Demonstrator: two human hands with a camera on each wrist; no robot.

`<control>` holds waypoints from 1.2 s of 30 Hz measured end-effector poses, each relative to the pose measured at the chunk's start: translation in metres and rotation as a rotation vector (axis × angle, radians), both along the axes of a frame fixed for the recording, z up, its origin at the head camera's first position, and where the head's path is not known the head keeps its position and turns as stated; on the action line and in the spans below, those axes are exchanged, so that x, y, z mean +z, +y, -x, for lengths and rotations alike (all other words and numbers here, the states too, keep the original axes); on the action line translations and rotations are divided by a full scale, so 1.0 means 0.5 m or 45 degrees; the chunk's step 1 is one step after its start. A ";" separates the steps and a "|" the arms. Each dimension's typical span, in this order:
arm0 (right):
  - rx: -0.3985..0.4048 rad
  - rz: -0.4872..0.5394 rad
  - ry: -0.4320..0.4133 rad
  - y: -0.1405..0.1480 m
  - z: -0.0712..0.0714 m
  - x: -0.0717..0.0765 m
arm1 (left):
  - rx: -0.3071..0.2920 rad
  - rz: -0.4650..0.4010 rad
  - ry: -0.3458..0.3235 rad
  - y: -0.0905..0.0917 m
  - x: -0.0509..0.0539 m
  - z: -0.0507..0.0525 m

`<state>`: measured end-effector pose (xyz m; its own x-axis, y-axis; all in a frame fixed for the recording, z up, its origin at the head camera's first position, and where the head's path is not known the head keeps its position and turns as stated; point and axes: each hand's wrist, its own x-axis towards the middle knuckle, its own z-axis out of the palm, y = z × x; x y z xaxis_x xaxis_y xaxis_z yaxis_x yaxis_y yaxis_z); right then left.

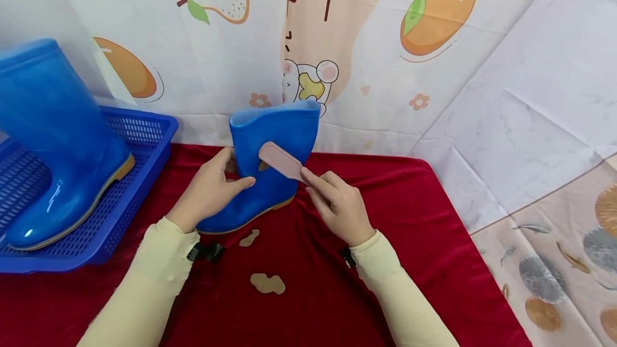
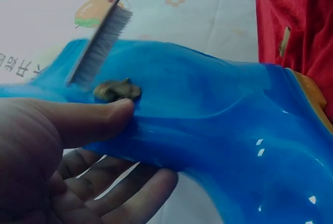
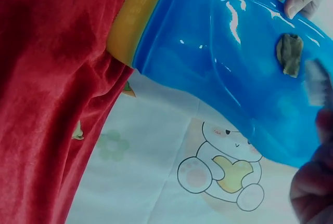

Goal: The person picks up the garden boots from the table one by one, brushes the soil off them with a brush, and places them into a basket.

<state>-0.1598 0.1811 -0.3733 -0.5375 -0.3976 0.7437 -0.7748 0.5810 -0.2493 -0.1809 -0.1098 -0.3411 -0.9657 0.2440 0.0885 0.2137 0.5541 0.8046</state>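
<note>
A blue rain boot stands on the red cloth, toe pointing left. My left hand grips its shaft from the left, thumb across the near side and fingers behind, as the left wrist view shows. A brown patch sticks to the shaft beside the thumb tip. My right hand holds a pink brush by its handle, index finger stretched along it. The brush's bristles face the shaft near the patch; whether they touch it I cannot tell.
At the left, a blue basket holds another blue boot. Two beige patches lie on the red cloth in front of the boot. Behind it hangs a printed white curtain.
</note>
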 end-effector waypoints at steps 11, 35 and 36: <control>-0.101 -0.064 -0.077 0.000 0.000 -0.008 | 0.094 -0.037 0.004 0.007 -0.006 0.003; -0.079 -0.005 -0.027 0.000 0.000 -0.001 | 0.119 -0.051 0.034 0.010 -0.014 0.003; -0.072 -0.001 -0.021 0.001 -0.001 0.000 | 0.120 -0.056 0.031 0.010 -0.014 0.003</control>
